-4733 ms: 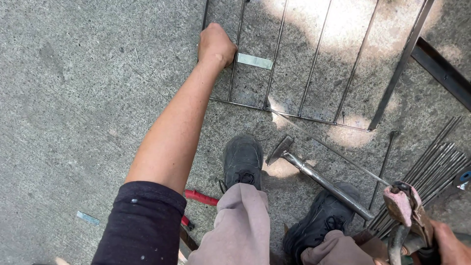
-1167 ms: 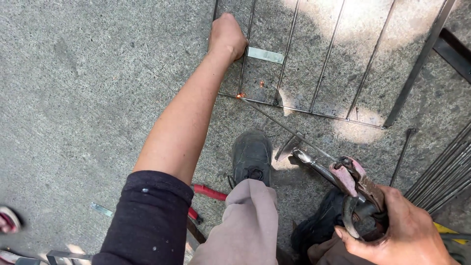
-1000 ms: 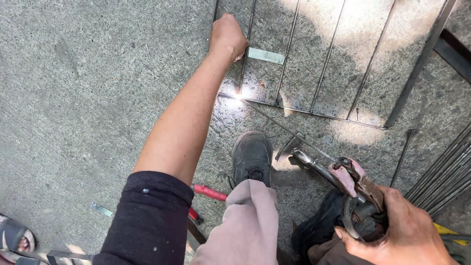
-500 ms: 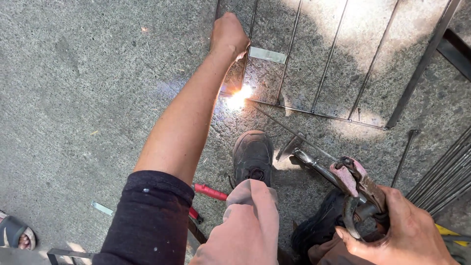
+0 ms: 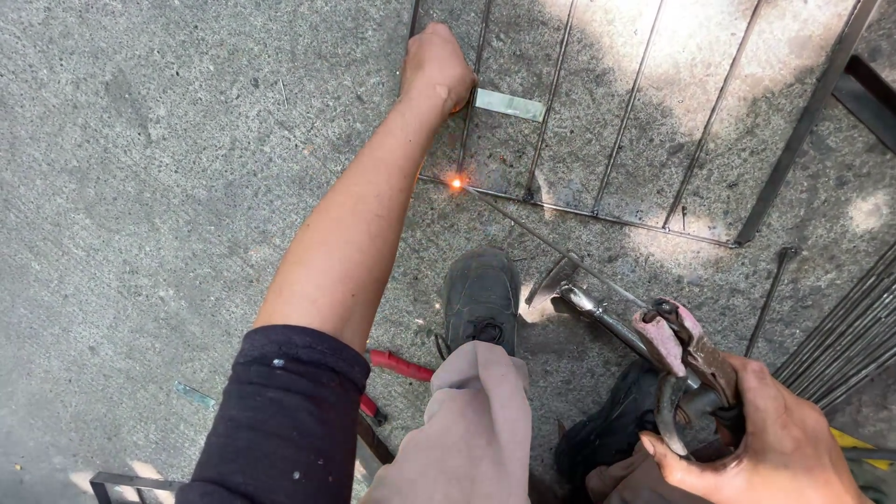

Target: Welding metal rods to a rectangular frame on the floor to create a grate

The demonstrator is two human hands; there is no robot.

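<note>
left hand [image 5: 435, 67]: fist closed around a bar of the grille [image 5: 597, 121], flat on the concrete [image 5: 168, 168]. right hand [image 5: 775, 448]: gripping the electrode holder [image 5: 686, 359]; its rod [image 5: 551, 245] tip touches the grille's lower rail, orange spark [image 5: 456, 183] there. hammer [image 5: 597, 313] beside shoe [image 5: 481, 297]; loose rods [image 5: 840, 336] right.

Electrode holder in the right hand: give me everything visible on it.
The electrode holder is a worn metal clamp with faded pink insulation on its jaws and a curved lever. The right hand grips its handle at the lower right, fingers wrapped around. A thin welding rod runs from the jaws up and left; its tip glows orange where it meets the bottom bar of the metal grille lying on the concrete.
</note>
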